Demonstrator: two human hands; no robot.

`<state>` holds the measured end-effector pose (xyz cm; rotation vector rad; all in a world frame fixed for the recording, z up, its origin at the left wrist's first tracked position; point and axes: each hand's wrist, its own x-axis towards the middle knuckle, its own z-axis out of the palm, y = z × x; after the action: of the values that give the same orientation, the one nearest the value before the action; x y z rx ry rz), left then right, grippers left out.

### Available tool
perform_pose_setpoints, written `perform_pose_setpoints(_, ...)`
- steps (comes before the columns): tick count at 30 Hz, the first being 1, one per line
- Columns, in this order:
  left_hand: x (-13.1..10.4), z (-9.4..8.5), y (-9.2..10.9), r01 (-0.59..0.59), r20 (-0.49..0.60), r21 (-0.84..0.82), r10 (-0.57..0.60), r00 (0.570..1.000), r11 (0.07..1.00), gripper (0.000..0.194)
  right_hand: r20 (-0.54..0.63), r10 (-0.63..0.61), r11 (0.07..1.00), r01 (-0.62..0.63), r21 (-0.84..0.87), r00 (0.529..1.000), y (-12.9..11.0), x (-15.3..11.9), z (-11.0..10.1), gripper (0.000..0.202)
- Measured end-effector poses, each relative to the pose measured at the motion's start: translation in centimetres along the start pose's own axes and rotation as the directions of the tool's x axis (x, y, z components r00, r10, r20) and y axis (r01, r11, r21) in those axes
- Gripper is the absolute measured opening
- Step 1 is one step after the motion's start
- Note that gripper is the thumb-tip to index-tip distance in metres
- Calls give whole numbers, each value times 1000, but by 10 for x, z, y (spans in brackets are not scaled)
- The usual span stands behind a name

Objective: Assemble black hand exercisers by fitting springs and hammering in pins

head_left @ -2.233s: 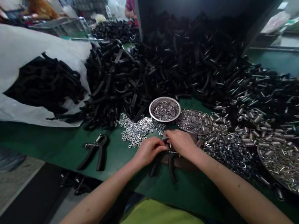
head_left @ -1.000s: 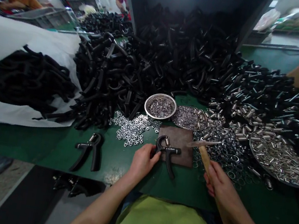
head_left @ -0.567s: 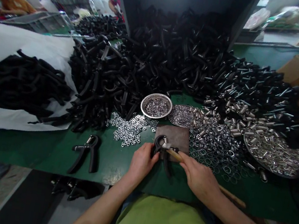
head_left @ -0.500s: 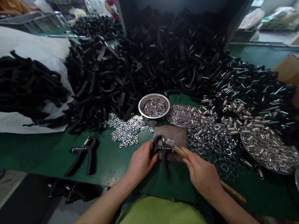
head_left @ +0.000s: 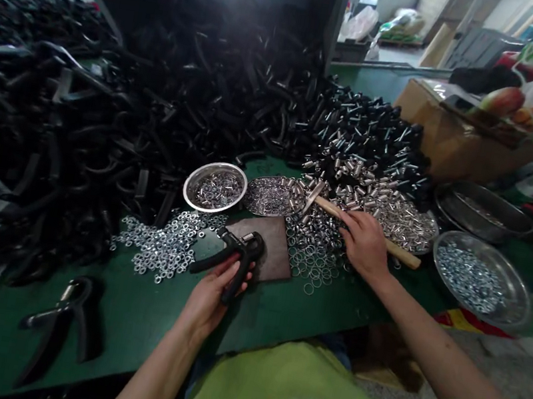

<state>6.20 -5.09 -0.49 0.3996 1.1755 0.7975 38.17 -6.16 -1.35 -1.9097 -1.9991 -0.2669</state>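
My left hand (head_left: 211,295) is closed around one handle of a black hand grip with a spring (head_left: 245,245), held over the left part of a flat brown block (head_left: 275,248). My right hand (head_left: 364,245) grips the wooden handle of a hammer (head_left: 330,208), whose metal head is above small metal parts right of the block. Another assembled black grip (head_left: 70,317) lies on the green table at the lower left. Small nuts (head_left: 163,240) are spread left of the block, and metal rings (head_left: 315,261) lie to its right.
Black handles (head_left: 152,94) are heaped at the back and left. A steel bowl (head_left: 187,190) of small parts stands behind the block. Springs and pins lie at the right, near a basin (head_left: 515,310) of small parts and a cardboard box (head_left: 453,138).
The view has swung right. The black grip has come off the block, turned over in my left hand. My right hand has carried the hammer away from it to the right.
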Motion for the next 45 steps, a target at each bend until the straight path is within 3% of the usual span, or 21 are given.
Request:
perform_pose_setpoints(2,0,3,-5,-2,-11,-23,1,1000,1000,33,-13,-85,992,86,94,996,-1,-40,-9,50)
perform_pose_setpoints(4,0,4,-11,-34,3,-9,34,999,999,34,89,-215,971,203,123,973,-4,-76,-14,64)
perform_pose_setpoints(7,-1,6,-22,-128,56,78,124,991,989,40,227,-335,941,311,134,915,-12,-95,-8,69)
perform_pose_setpoints(11,-10,8,-28,-234,122,270,208,970,934,45,260,-474,879,440,183,841,-28,-53,12,60)
perform_pose_setpoints(14,-20,6,-21,-324,224,438,248,943,839,47,242,-536,844,503,188,809,-38,-14,25,49)
perform_pose_setpoints(16,-24,1,-14,-451,276,582,357,892,677,42,228,-523,852,499,158,821,-41,0,31,47)
perform_pose_setpoints(18,-25,-5,-9,-543,293,724,523,800,425,36,211,-492,870,476,127,844,-41,4,34,46)
perform_pose_setpoints(20,-22,-12,-6,-534,305,817,624,720,216,34,183,-465,885,452,111,866,-40,4,34,42)
perform_pose_setpoints(21,-21,-15,-5,-513,313,843,630,711,160,34,161,-454,891,440,114,876,-40,4,32,38)
perform_pose_setpoints(24,-14,-20,2,-481,359,872,553,752,87,30,60,-395,910,381,164,917,-45,19,26,27)
perform_pose_setpoints(26,-5,-17,12,-474,380,880,546,747,36,26,12,-328,923,318,216,945,-54,43,23,26)
perform_pose_setpoints(29,21,0,34,-451,421,885,623,660,-121,23,139,-252,952,219,216,958,-72,94,28,28)
perform_pose_setpoints(31,46,19,52,-394,491,869,621,611,-299,22,276,-222,970,182,162,935,-85,128,39,26)
perform_pose_setpoints(33,74,41,67,-305,556,822,556,618,-482,22,344,-200,978,166,126,917,-97,154,52,21)
perform_pose_setpoints(35,98,62,78,-264,571,793,520,636,-549,24,387,-173,984,146,99,906,-106,171,63,17)
perform_pose_setpoints(39,126,88,82,-261,585,770,481,653,-582,27,478,-95,995,75,62,873,-114,181,75,25)
perform_pose_setpoints(42,131,92,78,-283,601,758,458,655,-588,30,499,-69,996,36,76,864,-113,179,77,35)
perform_pose_setpoints(45,131,90,76,-314,606,760,447,658,-569,31,473,-68,992,10,125,878,-108,175,78,28)
